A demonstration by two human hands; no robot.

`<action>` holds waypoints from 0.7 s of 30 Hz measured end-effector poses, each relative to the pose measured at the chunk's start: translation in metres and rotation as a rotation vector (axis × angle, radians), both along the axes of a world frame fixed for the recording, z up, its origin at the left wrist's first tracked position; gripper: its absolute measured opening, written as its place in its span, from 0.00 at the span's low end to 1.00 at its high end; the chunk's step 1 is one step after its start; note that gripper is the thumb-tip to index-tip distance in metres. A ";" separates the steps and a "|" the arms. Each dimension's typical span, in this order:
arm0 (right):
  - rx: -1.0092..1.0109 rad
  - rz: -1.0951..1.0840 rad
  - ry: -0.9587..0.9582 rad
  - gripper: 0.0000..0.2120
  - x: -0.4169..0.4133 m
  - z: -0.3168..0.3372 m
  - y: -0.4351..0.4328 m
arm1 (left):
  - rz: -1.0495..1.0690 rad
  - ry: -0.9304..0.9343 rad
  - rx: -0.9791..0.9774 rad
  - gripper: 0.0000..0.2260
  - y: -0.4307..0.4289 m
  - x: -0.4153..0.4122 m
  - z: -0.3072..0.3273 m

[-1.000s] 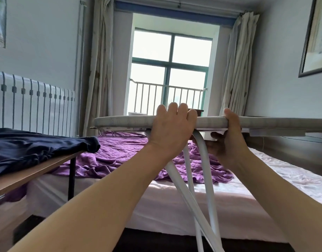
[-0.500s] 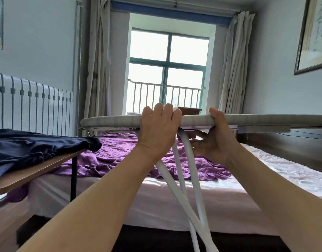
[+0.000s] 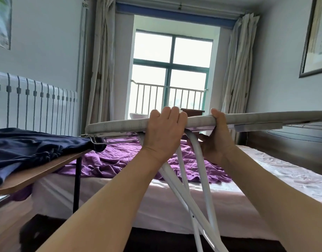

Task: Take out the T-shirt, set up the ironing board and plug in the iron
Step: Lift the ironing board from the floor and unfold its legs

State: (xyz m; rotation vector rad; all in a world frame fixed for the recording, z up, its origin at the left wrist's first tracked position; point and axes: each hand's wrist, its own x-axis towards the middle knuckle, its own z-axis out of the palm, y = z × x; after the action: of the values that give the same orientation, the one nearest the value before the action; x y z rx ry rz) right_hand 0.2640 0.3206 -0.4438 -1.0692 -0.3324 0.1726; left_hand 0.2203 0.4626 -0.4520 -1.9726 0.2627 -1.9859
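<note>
Board (image 3: 120, 124) hangs level over the bed (image 3: 276, 166) as I spread its legs (image 3: 202, 171): left hand (image 3: 163, 132) clamps the edge, right hand (image 3: 217, 142) grips underneath; T-shirt (image 3: 29, 150) waits on the table (image 3: 38, 172).

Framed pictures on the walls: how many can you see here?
2. One picture hangs on the left wall above the radiator; the other framed picture hangs on the right wall beside the curtain. Both are cut off by the frame; others may lie outside view.
</note>
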 end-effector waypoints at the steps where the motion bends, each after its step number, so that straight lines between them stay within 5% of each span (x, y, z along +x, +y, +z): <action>1: -0.015 -0.026 -0.012 0.36 0.000 0.000 0.002 | -0.009 -0.013 -0.010 0.09 0.002 0.003 -0.001; 6: -0.152 -0.155 -0.132 0.22 0.000 0.007 -0.005 | -0.018 0.017 -0.082 0.19 0.011 0.012 -0.008; 10: 0.092 -0.069 -0.118 0.25 -0.001 0.012 -0.023 | -0.040 0.038 -0.103 0.21 0.011 0.017 -0.007; 21: 0.193 -0.096 -0.130 0.17 -0.001 0.013 -0.046 | -0.084 -0.029 0.013 0.17 -0.012 0.019 0.009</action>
State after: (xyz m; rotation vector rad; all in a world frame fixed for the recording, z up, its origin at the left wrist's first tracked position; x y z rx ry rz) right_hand 0.2630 0.2748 -0.4304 -0.9053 -0.4054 -0.0155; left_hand 0.2394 0.4508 -0.4431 -1.9534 0.3564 -2.0578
